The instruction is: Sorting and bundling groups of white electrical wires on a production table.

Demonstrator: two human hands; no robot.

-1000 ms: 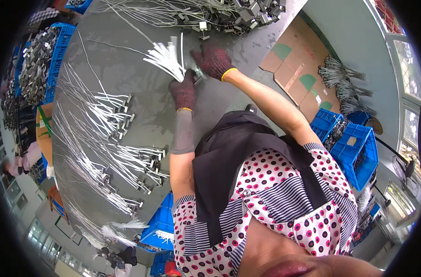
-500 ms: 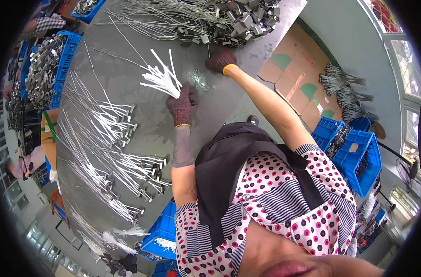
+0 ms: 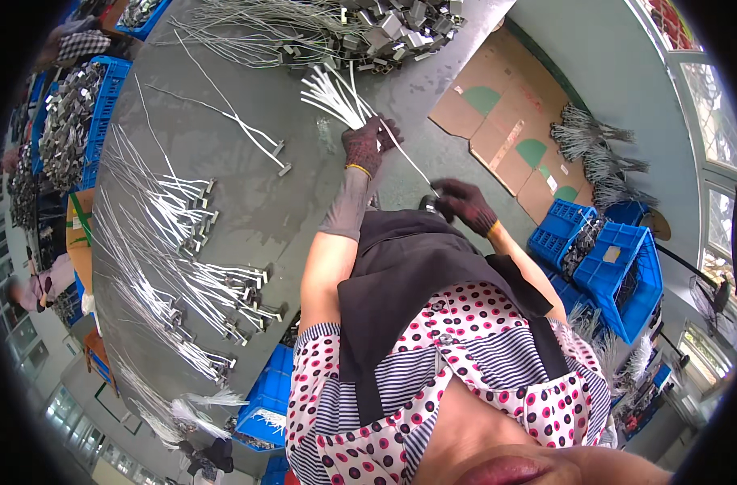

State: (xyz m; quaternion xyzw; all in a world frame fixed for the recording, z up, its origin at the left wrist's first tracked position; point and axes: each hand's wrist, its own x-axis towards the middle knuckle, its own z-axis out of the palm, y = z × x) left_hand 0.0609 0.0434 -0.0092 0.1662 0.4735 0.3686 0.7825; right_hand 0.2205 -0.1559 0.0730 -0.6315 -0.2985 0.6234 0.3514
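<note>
1. There is a single view, from a fisheye camera worn on the person's head, the left one of a side-by-side pair.
2. It faces steeply down over the chest onto the grey table (image 3: pixel 304 202).
3. The person's own torso fills the lower middle, very near; the table's far edge lies at the top.
4. Straight lines bow near the black round rim.

Flattened brown cardboard boxes (image 3: pixel 506 133) on the floor right of the table, green semicircle and red markings
</note>
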